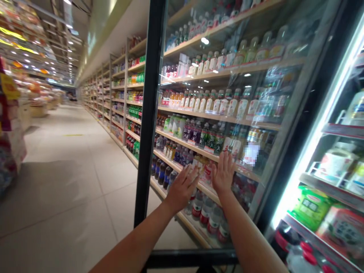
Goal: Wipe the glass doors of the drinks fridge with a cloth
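Note:
Both of my hands lie flat against the glass of a swung-out cooler door (pixel 244 113) with a black frame. My left hand (pixel 182 187) presses the pane with fingers stretched out. My right hand (pixel 223 174) is beside it, a little higher, fingers also straight and together. Neither hand holds anything. Through the glass I see shelves of bottled drinks (pixel 204 102). The lit cooler interior (pixel 330 178) with packaged goods shows at the right.
A long shop aisle with a pale tiled floor (pixel 71 170) runs away on the left. Wooden shelves of bottles (pixel 133 110) line its right side. Stacked goods (pixel 10 125) stand at the far left edge.

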A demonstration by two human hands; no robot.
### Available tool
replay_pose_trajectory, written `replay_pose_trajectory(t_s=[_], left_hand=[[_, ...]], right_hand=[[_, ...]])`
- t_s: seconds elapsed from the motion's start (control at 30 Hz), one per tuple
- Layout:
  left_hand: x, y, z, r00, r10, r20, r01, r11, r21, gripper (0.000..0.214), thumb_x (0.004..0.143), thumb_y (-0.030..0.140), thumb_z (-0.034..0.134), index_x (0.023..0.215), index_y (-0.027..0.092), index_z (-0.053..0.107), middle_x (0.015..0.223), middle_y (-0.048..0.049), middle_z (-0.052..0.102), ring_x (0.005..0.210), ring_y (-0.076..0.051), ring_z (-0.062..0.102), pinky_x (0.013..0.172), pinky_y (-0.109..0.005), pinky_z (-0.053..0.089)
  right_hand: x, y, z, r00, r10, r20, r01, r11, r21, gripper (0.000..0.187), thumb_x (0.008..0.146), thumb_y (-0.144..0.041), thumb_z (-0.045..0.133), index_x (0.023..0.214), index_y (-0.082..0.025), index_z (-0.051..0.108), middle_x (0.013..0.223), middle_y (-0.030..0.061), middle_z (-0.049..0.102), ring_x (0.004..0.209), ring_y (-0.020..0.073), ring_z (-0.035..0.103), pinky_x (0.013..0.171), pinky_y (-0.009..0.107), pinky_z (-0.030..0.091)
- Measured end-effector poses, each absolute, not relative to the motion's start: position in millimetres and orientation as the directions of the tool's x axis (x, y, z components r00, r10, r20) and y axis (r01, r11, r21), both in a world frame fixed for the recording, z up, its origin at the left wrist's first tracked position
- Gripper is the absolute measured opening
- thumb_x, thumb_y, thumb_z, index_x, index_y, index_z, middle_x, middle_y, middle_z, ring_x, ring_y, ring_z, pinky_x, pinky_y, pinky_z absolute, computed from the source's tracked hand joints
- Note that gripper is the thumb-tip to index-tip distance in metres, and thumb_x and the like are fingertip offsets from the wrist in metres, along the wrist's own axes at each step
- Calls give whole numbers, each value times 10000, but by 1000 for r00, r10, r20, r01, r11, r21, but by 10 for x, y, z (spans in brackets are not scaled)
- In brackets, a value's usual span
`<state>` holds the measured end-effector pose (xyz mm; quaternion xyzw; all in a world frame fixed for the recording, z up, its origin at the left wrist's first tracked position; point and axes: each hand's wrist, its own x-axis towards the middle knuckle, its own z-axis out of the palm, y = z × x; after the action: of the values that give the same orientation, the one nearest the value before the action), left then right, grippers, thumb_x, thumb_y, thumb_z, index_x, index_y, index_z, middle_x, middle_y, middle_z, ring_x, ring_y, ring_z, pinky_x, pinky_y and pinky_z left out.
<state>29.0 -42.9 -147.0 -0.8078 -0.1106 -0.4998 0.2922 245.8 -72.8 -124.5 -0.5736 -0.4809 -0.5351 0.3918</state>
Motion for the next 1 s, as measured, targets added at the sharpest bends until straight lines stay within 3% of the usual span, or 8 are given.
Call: replay_pose_trajectory(t_s=[0.1,0.3,0.37,0.43,0.53,0.7,0.8,1.0], left_hand=[[308,-372,-1392,465,-127,876,483,-793,-372,510,987,65,448,1485,168,491,1580,-95,452,1561,-300,174,1212,-530,395],[426,-340,-888,229,-83,970,595,-776,-207,514,1023,90,391,1533,138,419,1598,-132,413,1565,-287,158,1244,-552,336],[494,-404,-1144,276,-85,957,599,-764,-241,441,1030,116,403,1457,111,514,1567,-136,462,1557,-301,193,1230,-538,365],[540,-457,-1495,420,-192,887,507,-762,-404,371,1036,125,423,1360,118,603,1503,-85,552,1531,-279,282,1217,-465,403],[518,-463,-1724,529,-223,819,440,-754,-489,345,1055,185,437,1347,164,619,1512,-35,548,1513,-248,333,1201,-416,429],[357,-361,-1154,323,-118,939,581,-759,-295,446,1010,84,430,1443,122,528,1581,-117,449,1561,-295,185,1224,-502,382],[341,-364,-1159,258,-62,964,595,-776,-209,458,991,71,431,1438,102,525,1575,-150,447,1560,-311,183,1221,-540,379],[318,-446,-1864,567,-225,792,359,-799,-483,263,1023,179,539,1254,143,659,1482,-76,573,1476,-257,403,1202,-445,435]], right_hand=[[2479,-705,-1343,-31,134,990,969,-237,63,693,1053,-353,375,1641,-158,66,1609,186,378,1565,283,202,1228,530,233],[2490,-718,-1384,-48,107,993,979,-192,68,661,1045,-324,362,1639,-151,128,1591,200,402,1553,298,241,1219,563,259],[2496,-705,-1385,-56,80,995,981,-179,70,656,1041,-304,371,1637,-152,145,1579,200,421,1551,295,246,1219,568,265],[2500,-691,-1392,-55,66,996,982,-175,65,650,1038,-291,370,1636,-152,155,1578,202,421,1548,299,255,1218,577,268],[2499,-683,-1403,-59,66,996,979,-191,70,646,1036,-282,371,1635,-152,166,1581,204,416,1543,307,267,1211,583,284],[2491,-704,-1399,-86,46,995,969,-227,94,651,1033,-272,391,1634,-155,169,1559,204,449,1532,304,296,1194,563,331],[2485,-717,-1397,-82,56,995,969,-229,93,649,1030,-268,380,1632,-143,173,1568,212,432,1535,308,288,1199,570,324],[2476,-737,-1394,-72,70,995,975,-206,85,656,1015,-273,372,1628,-131,185,1594,215,387,1550,308,246,1207,583,304]])
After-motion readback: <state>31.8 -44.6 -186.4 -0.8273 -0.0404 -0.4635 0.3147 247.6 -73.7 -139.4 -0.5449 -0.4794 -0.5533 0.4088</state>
